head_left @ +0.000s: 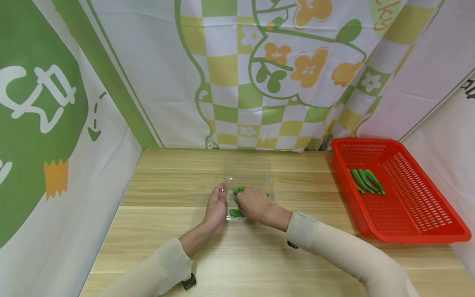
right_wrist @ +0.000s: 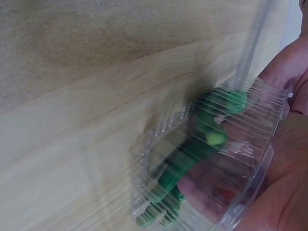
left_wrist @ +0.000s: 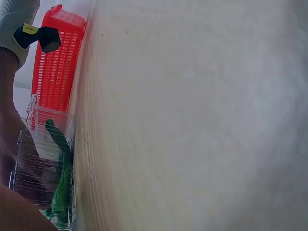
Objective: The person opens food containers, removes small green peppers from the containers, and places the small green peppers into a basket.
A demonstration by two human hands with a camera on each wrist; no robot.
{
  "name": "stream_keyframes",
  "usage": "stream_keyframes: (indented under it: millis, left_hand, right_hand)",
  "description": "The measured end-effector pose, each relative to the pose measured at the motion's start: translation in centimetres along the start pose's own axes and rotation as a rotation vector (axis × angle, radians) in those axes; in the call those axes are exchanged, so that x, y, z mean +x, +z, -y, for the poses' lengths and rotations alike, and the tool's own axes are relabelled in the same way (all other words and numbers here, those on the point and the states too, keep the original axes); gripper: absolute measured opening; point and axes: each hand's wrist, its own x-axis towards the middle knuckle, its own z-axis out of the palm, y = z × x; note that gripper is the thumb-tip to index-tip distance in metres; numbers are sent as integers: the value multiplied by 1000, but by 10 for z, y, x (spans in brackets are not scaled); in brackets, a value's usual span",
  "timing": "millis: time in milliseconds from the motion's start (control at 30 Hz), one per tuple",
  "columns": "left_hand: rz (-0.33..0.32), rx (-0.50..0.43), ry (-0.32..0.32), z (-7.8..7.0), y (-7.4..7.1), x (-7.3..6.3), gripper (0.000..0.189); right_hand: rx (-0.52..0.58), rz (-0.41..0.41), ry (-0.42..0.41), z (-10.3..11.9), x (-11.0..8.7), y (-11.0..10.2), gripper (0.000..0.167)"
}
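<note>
A clear plastic clamshell box point(head_left: 246, 167) lies on the table with its lid folded back. Several green chili peppers point(head_left: 236, 213) are in its base, and their dark green bodies point(right_wrist: 175, 171) show through the ribbed wall in the right wrist view. My left hand point(head_left: 216, 208) holds the box by its left side, thumb at the rim. Down inside the base, my right hand point(head_left: 256, 205) has its fingers curled among the peppers and grips some of them; its fingertips are hidden from above. Through the wall, peppers point(left_wrist: 61, 144) also appear in the left wrist view.
A red perforated basket point(head_left: 404, 206) stands at the right of the table, holding several more green chili peppers point(head_left: 367, 181). The wooden table point(head_left: 167, 189) ends at a printed curtain point(head_left: 222, 82) at the back.
</note>
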Motion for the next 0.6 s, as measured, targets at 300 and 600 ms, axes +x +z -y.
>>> stream_keyframes:
  millis: [300,600]
  left_hand:
    - [10,5,4,-3,0,-2,52]
    - [21,-2,4,-1,0,-1,53]
  right_hand:
    - [57,-52,-34,-8,-3,3,28]
    - [110,-50,-17,-11,-9,-6,32]
